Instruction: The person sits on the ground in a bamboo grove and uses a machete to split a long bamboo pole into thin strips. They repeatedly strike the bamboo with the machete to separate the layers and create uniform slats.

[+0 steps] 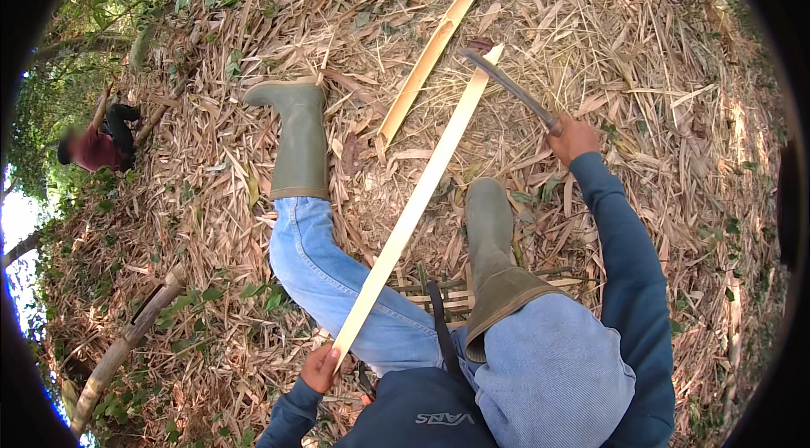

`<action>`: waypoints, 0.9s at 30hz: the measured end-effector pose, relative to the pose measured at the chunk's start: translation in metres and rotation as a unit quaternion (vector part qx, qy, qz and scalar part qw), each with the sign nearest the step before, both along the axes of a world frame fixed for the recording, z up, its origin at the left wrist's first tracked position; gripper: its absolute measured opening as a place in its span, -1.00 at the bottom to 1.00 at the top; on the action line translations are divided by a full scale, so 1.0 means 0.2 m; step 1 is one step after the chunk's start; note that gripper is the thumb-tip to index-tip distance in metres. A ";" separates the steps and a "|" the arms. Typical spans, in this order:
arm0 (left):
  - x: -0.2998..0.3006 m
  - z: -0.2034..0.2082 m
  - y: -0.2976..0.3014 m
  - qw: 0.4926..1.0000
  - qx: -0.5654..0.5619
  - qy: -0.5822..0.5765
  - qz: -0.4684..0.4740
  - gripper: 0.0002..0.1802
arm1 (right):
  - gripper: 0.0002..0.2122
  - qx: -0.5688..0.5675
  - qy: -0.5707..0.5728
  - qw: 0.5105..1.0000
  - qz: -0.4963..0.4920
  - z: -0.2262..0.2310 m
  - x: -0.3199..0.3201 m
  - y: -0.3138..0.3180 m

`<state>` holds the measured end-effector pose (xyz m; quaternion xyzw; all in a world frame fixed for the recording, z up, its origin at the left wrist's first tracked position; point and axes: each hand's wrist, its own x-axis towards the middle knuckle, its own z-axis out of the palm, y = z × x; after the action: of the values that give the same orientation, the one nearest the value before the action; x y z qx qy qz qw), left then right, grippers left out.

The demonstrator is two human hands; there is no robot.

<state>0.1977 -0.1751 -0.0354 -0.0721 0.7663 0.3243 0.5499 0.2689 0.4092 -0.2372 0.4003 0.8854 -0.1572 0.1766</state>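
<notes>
A long, pale split-bamboo strip [413, 212] runs slantwise across my left thigh, from my body out toward the leaf-covered ground. My left hand [321, 367] is closed around its near end. In my right hand [574, 141] is the handle of a machete [515, 92], whose long dark blade points up and to the left. The blade's tip part lies at the strip's far end, over or touching it; which of the two I cannot tell. Beyond them a second piece, a halved bamboo length [440, 41], rests on the ground with its hollow side up.
Dry bamboo leaves [650, 60] cover the ground. My legs in green rubber boots [299, 140] are spread either side of the strip. Several thin slats [460, 300] lie between my legs. A log [126, 347] is at the left; another person [101, 140] sits farther off.
</notes>
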 end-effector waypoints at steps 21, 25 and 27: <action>-0.11 -0.30 0.45 0.947 0.009 0.270 -0.172 -0.72 | -0.75 -0.098 0.093 0.988 0.071 0.14 0.17 -0.44; -0.08 -0.37 0.53 0.975 0.033 0.198 -0.100 -0.70 | -0.74 -0.118 0.080 0.975 0.170 0.17 0.20 -0.64; -0.05 -0.33 0.52 0.990 0.040 0.118 -0.062 -0.70 | -0.76 -0.111 0.049 0.970 0.208 0.15 0.19 -0.61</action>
<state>0.1877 -0.0715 -0.1018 0.0367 0.8155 0.3260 0.4768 0.3072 0.2876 -0.2071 0.1767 0.9337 -0.2342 0.2051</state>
